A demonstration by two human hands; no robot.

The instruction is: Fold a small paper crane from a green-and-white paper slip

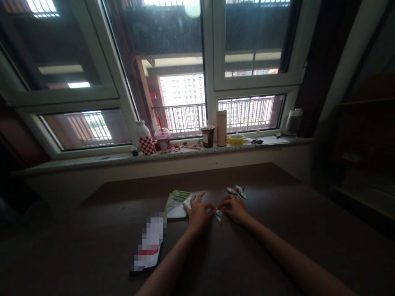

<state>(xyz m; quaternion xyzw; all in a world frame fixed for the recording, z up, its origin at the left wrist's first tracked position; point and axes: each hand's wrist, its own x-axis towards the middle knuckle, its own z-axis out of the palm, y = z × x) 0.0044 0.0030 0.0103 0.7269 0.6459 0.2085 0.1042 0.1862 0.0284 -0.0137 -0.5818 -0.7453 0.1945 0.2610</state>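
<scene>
Low over the dark table, my left hand (pixel 199 211) pinches a small folded paper piece (pixel 219 216) between thumb and forefinger, its other fingers spread. From the other side, my right hand (pixel 237 209) is closed on the same piece, fingertips at its upper end. The paper is white with blue and yellow print and narrows to a point towards me. Just beyond my right hand lie other folded paper pieces (pixel 240 192) with pointed ends. Green and white printed sheets (pixel 176 204) lie beside my left hand, whose fingers partly cover a white corner.
A blurred-out phone-like object (pixel 150 242) lies left of my left forearm. The windowsill (pixel 185 154) behind the table (pixel 123 230) carries a checkered bottle (pixel 145 139), a pink drink cup (pixel 163 139), a dark cup (pixel 207 136), a tan flask (pixel 221 128), yellow tape (pixel 236 140) and black scissors (pixel 257 142).
</scene>
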